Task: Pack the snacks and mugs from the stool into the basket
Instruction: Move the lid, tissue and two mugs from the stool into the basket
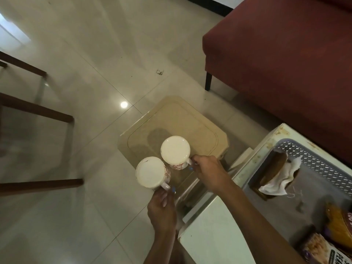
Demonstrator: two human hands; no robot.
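Observation:
Two white mugs with red print are held by their handles above a beige plastic stool (192, 121). My left hand (162, 208) grips the handle of the nearer mug (150, 172), at the stool's near-left corner. The handle of the farther mug (175, 150) is in my right hand (207, 172), over the stool's top. A grey perforated basket (314, 161) stands to the right on a white surface. Inside it lie a brown item wrapped in white cloth (276, 174) and snack packets (323, 250) at the lower right.
A dark red sofa (285, 63) fills the upper right, close behind the stool and basket. A glass table with brown wooden legs (36, 111) stands at the left. The white appliance top (213, 235) under the basket reaches the bottom edge. Glossy tiled floor lies between.

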